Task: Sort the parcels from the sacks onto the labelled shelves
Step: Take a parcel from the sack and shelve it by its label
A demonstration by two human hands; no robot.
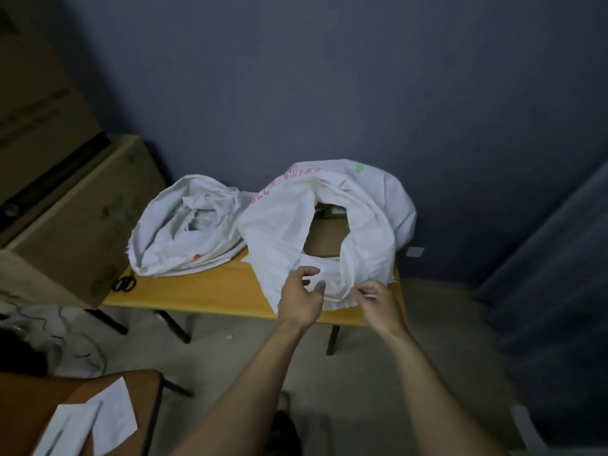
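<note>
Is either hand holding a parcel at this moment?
No, the left hand and right hand are at the right sack's near edge; the brown parcel lies inside it.

A yellow table (210,292) carries two white sacks (184,232) and black scissors (125,284).

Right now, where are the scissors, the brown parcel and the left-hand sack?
scissors (124,284): head view, on the black handles.
brown parcel (325,240): head view, on its flat top.
left-hand sack (164,246): head view, on its crumpled front side.

Both bare forearms reach forward. The left hand (304,292) hovers with fingers loosely spread; the right hand (378,299) bunches its fingertips together
</note>
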